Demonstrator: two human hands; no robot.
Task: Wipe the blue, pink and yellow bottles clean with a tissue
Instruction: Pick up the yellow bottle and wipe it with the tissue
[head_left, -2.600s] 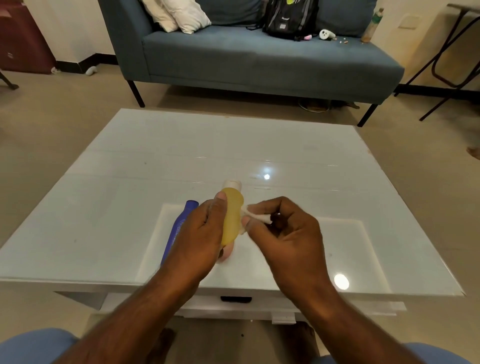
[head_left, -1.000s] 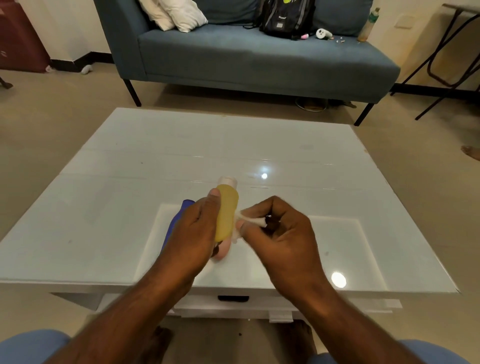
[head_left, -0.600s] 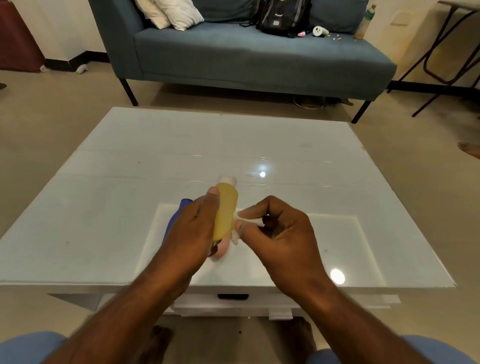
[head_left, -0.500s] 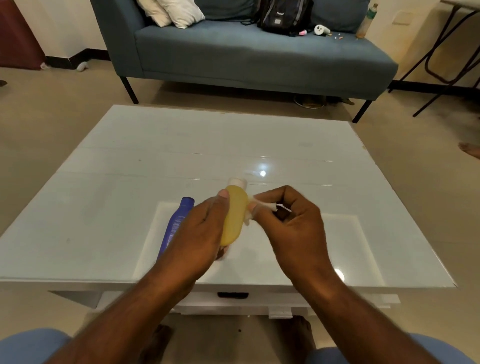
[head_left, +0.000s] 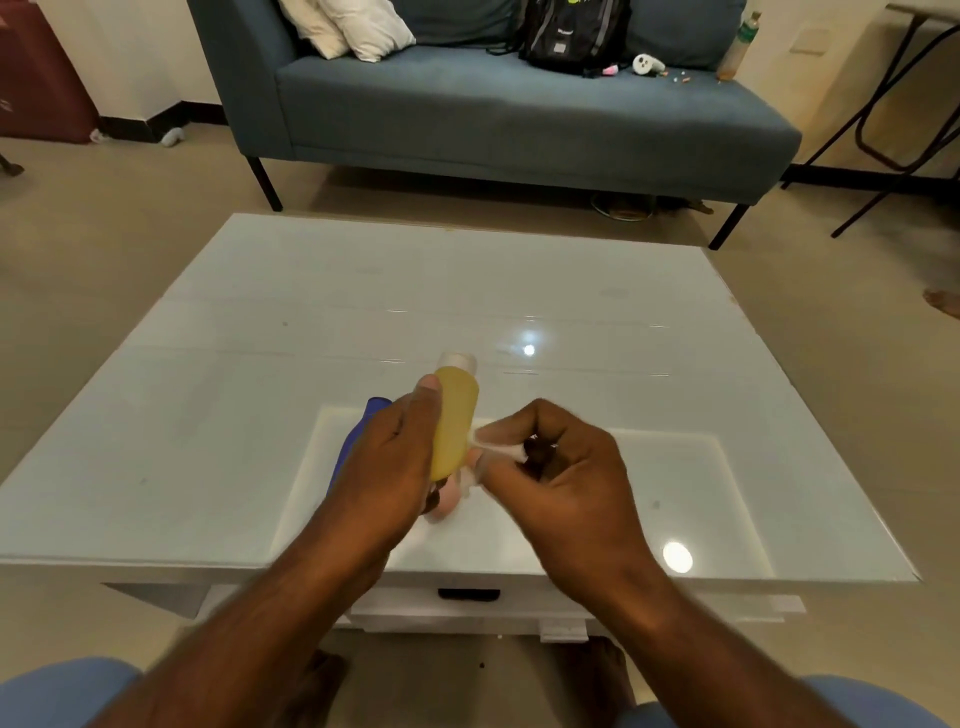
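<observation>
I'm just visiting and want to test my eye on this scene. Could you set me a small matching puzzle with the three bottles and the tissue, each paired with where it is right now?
Things:
1. yellow bottle
2. blue bottle
3. pink bottle
4. tissue

Places:
A. lying on the table, mostly hidden behind the left hand
B. pinched in the right hand
C. held up in the left hand
D. peeking out below the held bottle, between the hands

Pairs: 1-C, 2-A, 3-D, 4-B

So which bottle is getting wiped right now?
The yellow bottle. The left hand holds it up while the right hand presses the tissue against it. The blue bottle and pink bottle lie underneath.
</observation>
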